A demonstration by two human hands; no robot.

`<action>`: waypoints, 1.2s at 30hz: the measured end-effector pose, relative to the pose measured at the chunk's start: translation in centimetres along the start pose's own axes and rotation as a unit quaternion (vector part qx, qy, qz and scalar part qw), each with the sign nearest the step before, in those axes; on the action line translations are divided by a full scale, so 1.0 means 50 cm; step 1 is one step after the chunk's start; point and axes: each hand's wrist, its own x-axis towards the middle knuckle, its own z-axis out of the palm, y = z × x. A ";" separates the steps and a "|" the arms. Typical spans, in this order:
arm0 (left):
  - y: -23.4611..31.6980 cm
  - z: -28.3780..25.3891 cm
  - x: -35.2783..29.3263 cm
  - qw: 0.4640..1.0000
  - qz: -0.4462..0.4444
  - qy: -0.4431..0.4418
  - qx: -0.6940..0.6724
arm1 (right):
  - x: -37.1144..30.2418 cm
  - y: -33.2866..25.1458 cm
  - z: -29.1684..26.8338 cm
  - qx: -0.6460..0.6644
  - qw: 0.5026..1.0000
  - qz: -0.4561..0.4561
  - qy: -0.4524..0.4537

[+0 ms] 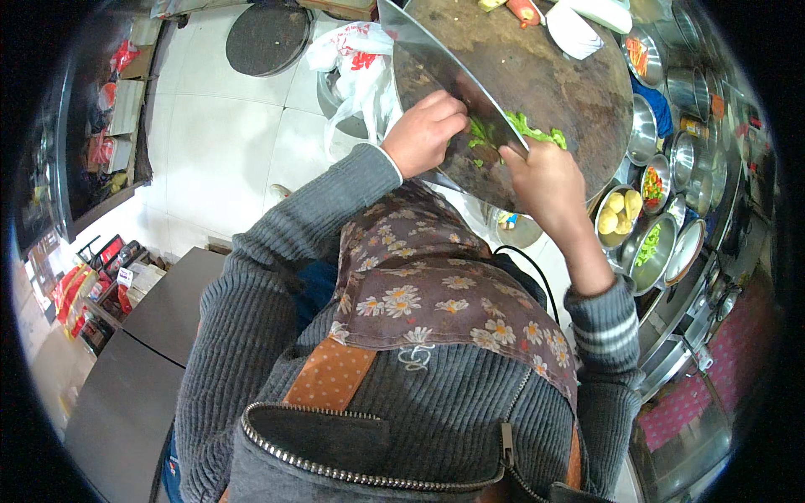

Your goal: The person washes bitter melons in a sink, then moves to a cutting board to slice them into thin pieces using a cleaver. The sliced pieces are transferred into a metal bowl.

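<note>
My right hand [545, 180] grips the handle of a large cleaver [457, 71], whose broad blade stands slanted over a thick round wooden chopping board [595, 126]. Cut green leaves [537, 132] lie on the board beside the blade, some on its right and a few scraps on its left. Close to the blade's left face, my left hand [426, 132] is closed with bent fingers near the board's left edge. What those fingers hold, if anything, is hidden. White pieces [573, 32] and a reddish vegetable [525, 12] rest at the board's far side.
Metal bowls line the right side, holding potatoes [619, 214], chopped greens [650, 246], diced peppers [654, 184] and orange strips [637, 57]. Left of the board, a white plastic bag [356, 59] hangs over a pot. A dark round slab [268, 39] sits on the tiled floor [210, 134].
</note>
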 end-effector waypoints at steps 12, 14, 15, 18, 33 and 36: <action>-0.006 -0.009 -0.016 1.000 0.003 0.024 0.009 | -0.024 0.007 -0.006 0.045 0.997 -0.035 0.045; -0.006 -0.007 -0.010 1.000 0.015 0.024 0.002 | -0.014 0.005 0.024 0.009 0.997 -0.048 0.054; -0.005 -0.006 -0.009 0.999 0.022 0.024 -0.001 | -0.012 0.001 0.035 -0.009 0.997 -0.054 0.059; -0.009 -0.008 -0.014 1.000 0.019 0.018 0.006 | -0.010 -0.004 0.024 -0.015 0.997 -0.060 0.051; -0.001 -0.013 -0.030 1.000 -0.010 0.020 0.020 | -0.045 0.009 -0.007 0.055 0.997 -0.055 0.013; 0.000 -0.017 -0.029 1.000 -0.008 0.006 0.008 | -0.029 0.021 0.023 0.034 0.997 -0.068 0.021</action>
